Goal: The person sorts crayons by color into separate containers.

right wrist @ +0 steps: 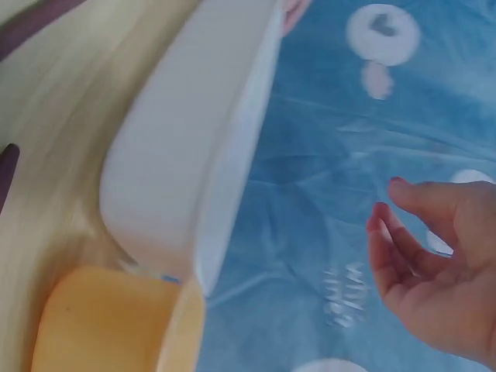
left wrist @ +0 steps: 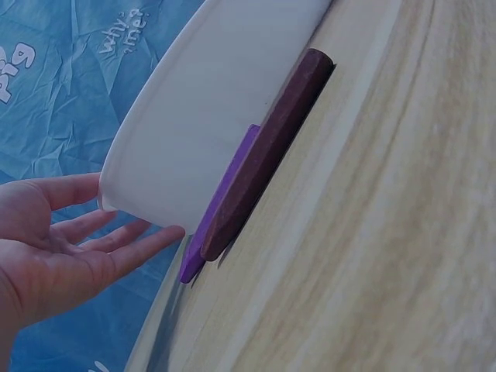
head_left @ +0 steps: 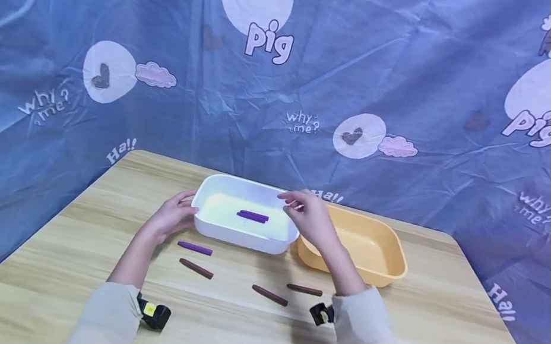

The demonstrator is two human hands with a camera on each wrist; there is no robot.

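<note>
My left hand (head_left: pixel 171 217) touches the left end of a white plastic bin (head_left: pixel 238 239). In the left wrist view, that hand's fingers (left wrist: pixel 143 252) lie fairly straight along the bin's outer wall, with the thumb near its rim. Purple crayons (head_left: pixel 253 216) lie close together on the bin's floor. Above the bin's right end hovers my right hand (head_left: pixel 313 220), its fingers loosely bent; the right wrist view shows nothing between thumb and fingertips. On the table in front are another purple crayon (head_left: pixel 195 248) and three brown crayons, one brown crayon (head_left: pixel 196 268) being nearest the left hand.
A yellow bin (head_left: pixel 367 274) stands against the white bin's right side, partly behind the right forearm. Two brown crayons, a left one (head_left: pixel 269 295) and a right one (head_left: pixel 304 290), lie before the bins. Behind the wooden table (head_left: pixel 228 333) hangs a blue printed cloth (head_left: pixel 290 78).
</note>
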